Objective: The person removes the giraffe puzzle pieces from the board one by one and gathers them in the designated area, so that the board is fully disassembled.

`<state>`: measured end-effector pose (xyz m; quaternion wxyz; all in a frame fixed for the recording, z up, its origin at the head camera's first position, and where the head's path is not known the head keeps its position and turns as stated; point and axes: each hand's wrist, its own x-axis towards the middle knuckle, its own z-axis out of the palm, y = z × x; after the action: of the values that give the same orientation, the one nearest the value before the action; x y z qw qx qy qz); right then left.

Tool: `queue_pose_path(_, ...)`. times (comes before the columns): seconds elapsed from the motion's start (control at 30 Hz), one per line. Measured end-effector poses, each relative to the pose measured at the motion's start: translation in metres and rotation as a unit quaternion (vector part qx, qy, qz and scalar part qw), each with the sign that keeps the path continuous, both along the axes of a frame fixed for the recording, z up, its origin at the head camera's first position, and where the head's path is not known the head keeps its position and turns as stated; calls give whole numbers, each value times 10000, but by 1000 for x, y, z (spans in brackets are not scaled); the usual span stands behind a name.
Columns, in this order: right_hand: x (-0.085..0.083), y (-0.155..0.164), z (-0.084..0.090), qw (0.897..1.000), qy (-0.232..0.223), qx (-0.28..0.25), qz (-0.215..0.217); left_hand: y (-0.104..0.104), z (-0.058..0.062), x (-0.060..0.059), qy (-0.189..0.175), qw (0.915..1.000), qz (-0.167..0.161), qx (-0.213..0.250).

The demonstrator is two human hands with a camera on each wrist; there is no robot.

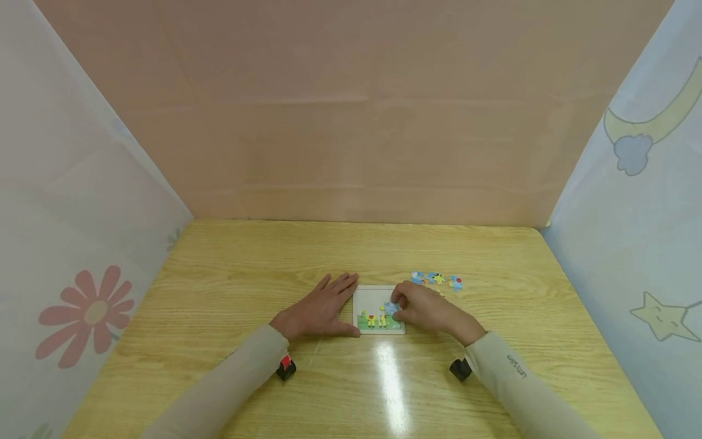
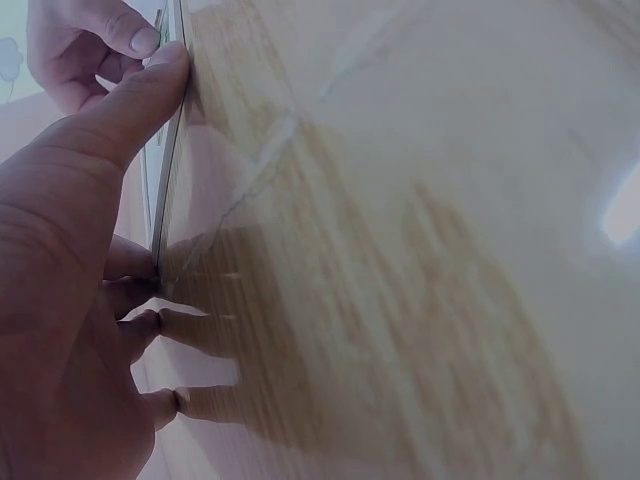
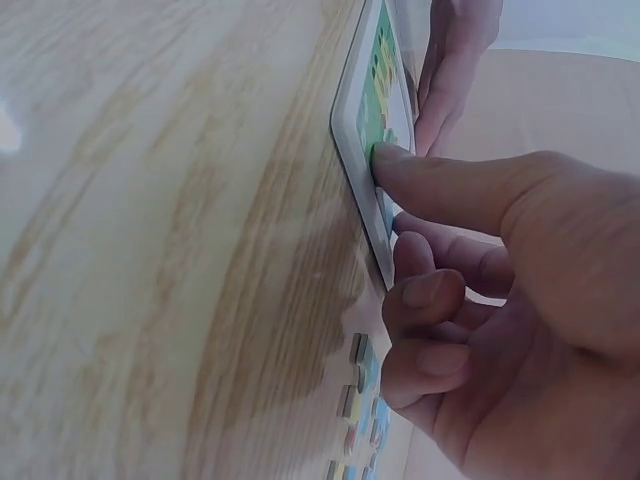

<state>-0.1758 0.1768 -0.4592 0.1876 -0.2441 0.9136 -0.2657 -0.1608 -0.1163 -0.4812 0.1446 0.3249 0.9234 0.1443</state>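
Note:
A small square puzzle board [image 1: 378, 331] with a pale rim lies on the table. Green and yellow puzzle pieces [image 1: 373, 322] fill its lower rows, and its upper left part is bare. My left hand [image 1: 323, 308] lies with fingers spread along the board's left side, the thumb [image 2: 140, 100] touching the rim near the lower left corner. Over the right side of the board, my right hand [image 1: 428, 306] pinches a light-blue puzzle piece [image 1: 391, 308] between thumb and index finger. Its thumb [image 3: 440, 185] presses down by the green area, while the other fingers are curled and partly hide the piece.
Several loose puzzle pieces [image 1: 436, 278], blue with yellow and red, lie beyond my right hand. The wooden table [image 1: 247, 256] ends at a brown back wall [image 1: 362, 152]. Patterned cloths [image 1: 652, 244] hang at both sides. Black wrist devices [image 1: 459, 369] sit below the sleeves.

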Motion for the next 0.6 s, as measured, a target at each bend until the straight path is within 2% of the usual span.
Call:
queue_pose_path(0.1,0,-1,1,10000,30,40,3,0,0,0,11,10000,-11,38)
queue_pose_path(0.3,1,0,-2,9988,375,249,169,0,-3,-1,26,10000,-19,-9)
queue_pose_path(0.6,3,-1,-1,9980,551,32,303,0,0,0,46,10000,-44,64)
